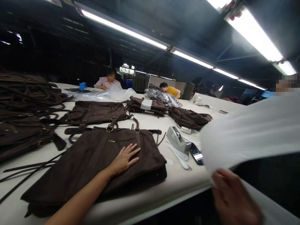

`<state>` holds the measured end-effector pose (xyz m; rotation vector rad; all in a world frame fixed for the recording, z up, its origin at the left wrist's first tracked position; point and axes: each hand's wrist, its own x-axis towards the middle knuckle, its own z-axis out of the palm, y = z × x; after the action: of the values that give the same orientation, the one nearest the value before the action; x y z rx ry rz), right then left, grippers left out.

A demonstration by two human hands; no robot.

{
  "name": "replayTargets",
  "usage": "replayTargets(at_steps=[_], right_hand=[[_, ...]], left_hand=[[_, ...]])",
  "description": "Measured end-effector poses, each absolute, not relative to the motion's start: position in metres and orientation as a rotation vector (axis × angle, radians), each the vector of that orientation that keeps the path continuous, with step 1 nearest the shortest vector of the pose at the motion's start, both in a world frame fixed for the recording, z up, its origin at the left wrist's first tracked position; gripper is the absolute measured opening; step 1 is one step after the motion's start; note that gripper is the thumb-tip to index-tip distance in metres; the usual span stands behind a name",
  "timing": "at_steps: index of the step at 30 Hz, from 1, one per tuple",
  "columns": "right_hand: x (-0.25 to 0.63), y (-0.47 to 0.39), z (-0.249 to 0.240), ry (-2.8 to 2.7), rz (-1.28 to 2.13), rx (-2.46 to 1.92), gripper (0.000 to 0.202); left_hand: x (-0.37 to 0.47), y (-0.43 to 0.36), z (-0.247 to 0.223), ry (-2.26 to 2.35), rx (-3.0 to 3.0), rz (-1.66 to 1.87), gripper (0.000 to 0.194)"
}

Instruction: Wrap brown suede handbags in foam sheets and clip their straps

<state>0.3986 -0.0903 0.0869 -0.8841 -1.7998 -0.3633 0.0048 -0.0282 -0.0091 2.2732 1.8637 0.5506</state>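
Note:
A dark brown handbag (91, 159) lies flat at the table's near edge, its two handles pointing away from me. My left hand (125, 159) rests palm down on its front, fingers spread, just below a small metal zip pull. Off the table's edge at the right, my right hand (234, 197) is closed on the edge of a thin white sheet (253, 131), and motion smears it. The sheet billows up and hides the table's right end. Whether it is paper or foam cannot be made out.
Beyond the handbag lie more brown bags (98, 112), with a strap-covered pile (28, 93) at the left. A grey tape dispenser (177, 142), white plastic knife-like tools (180, 159) and a phone (196, 153) sit to the right. Two people (109, 82) work across the table (187, 176); another stands at right.

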Motion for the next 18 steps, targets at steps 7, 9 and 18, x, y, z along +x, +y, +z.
replayTargets(at_steps=[7, 9, 18], right_hand=[[0.228, -0.069, 0.042, -2.385, 0.076, -0.941, 0.072], [0.22, -0.061, 0.043, -2.531, 0.326, -1.046, 0.069], [0.253, -0.032, 0.044, -2.226, 1.468, -1.045, 0.054]], left_hand=[[0.006, -0.049, 0.0, 1.785, 2.308, 0.437, 0.047], [0.006, -0.063, 0.002, 1.734, 2.336, 0.42, 0.044], [0.0, -0.126, 0.01, 1.677, 2.366, 0.268, 0.07]])
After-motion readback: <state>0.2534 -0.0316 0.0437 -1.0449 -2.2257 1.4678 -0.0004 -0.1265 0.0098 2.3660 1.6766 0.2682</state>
